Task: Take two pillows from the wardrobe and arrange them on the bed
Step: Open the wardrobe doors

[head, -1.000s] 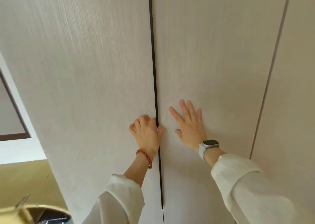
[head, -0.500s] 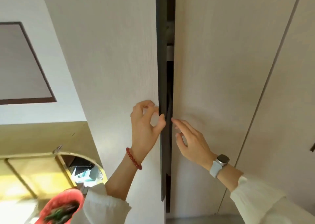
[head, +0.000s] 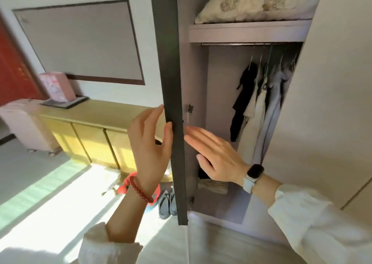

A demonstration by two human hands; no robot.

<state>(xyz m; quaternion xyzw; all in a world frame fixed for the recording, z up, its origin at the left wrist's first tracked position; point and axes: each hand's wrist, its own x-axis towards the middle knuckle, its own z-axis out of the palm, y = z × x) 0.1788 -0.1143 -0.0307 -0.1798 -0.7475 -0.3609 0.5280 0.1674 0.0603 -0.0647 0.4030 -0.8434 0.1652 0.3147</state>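
Wardrobe door swung open, pillow up on the top shelf

The left hand [head: 150, 147] holds the dark edge of the open left door [head: 171, 82], thumb on its near face and the fingers wrapped behind it where they cannot be seen; a red bead bracelet [head: 141, 191] sits on that wrist. The right hand [head: 216, 156], wearing a watch [head: 252, 176], reaches into the wardrobe [head: 221, 209] just beside the door's inner face, its fingers straight and lying close together, holding nothing. A cream patterned pillow [head: 255, 4] lies on the top shelf [head: 249, 32], above the rail of hanging clothes [head: 261, 102]; only one pillow is visible. Outside the door, shoes [head: 167, 203] stand on the floor near a low yellow cabinet [head: 90, 135]
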